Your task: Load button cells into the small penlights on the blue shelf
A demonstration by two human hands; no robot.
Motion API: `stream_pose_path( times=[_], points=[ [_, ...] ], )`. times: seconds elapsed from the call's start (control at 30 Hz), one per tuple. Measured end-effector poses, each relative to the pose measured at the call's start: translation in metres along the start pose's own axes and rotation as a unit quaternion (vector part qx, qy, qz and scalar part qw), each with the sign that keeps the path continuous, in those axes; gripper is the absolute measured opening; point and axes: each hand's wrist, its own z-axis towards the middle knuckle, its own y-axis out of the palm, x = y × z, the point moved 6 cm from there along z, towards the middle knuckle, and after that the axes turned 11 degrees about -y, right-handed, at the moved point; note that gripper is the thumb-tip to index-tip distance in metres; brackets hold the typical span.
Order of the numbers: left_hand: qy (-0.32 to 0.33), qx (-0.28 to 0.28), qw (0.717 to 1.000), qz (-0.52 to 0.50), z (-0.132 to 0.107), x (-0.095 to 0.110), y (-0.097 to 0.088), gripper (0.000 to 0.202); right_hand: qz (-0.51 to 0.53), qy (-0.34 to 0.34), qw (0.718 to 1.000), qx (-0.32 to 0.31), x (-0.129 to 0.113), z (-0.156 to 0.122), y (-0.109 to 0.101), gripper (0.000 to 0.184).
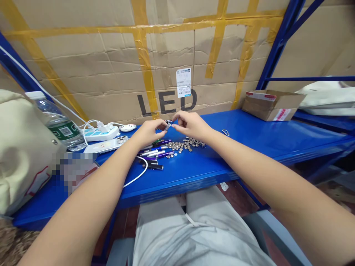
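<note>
Above the blue shelf my left hand is closed in a pinch on a small metal piece with a ring-shaped end. My right hand meets it from the other side, thumb and forefinger curled at the same piece; its exact kind is too small to tell. Just below lie several pen-shaped metal tubes in purple, blue, white and black. Beside them, under my right hand, spreads a pile of small round silver button cells. Farther right rests a small carabiner clip.
On the left are a cream bag, a water bottle, a power strip and a phone. A white cable curves near the tubes. A small carton stands right; a large LED carton backs the shelf.
</note>
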Motion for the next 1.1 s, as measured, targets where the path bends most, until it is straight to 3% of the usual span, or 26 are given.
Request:
stream_pose_path(
  times=[0.17,0.23,0.47,0.63,0.83,1.1],
  points=[
    [-0.011,-0.008,1.0,0.01,0.0,-0.01,-0.001,0.019,0.069,-0.006,0.983,-0.171,0.006,-0.006,0.021,0.013],
    [-0.013,-0.012,1.0,0.004,0.0,-0.012,0.0,0.019,0.076,-0.006,0.974,-0.212,0.005,-0.009,0.028,0.014],
    [-0.013,-0.026,1.0,0.007,-0.001,-0.01,0.003,0.019,0.098,-0.035,0.967,-0.234,-0.003,-0.01,0.037,0.02],
    [-0.01,-0.035,0.999,0.005,-0.001,-0.009,0.003,0.019,0.115,-0.022,0.967,-0.225,-0.001,-0.01,0.031,0.014],
    [-0.017,-0.048,0.999,0.006,0.0,-0.013,0.005,0.023,0.179,-0.044,0.929,-0.32,-0.016,-0.016,0.036,0.02],
    [-0.016,-0.053,0.998,0.004,-0.001,-0.011,0.007,0.019,0.167,-0.042,0.922,-0.346,-0.019,-0.017,0.043,0.015]
  ],
)
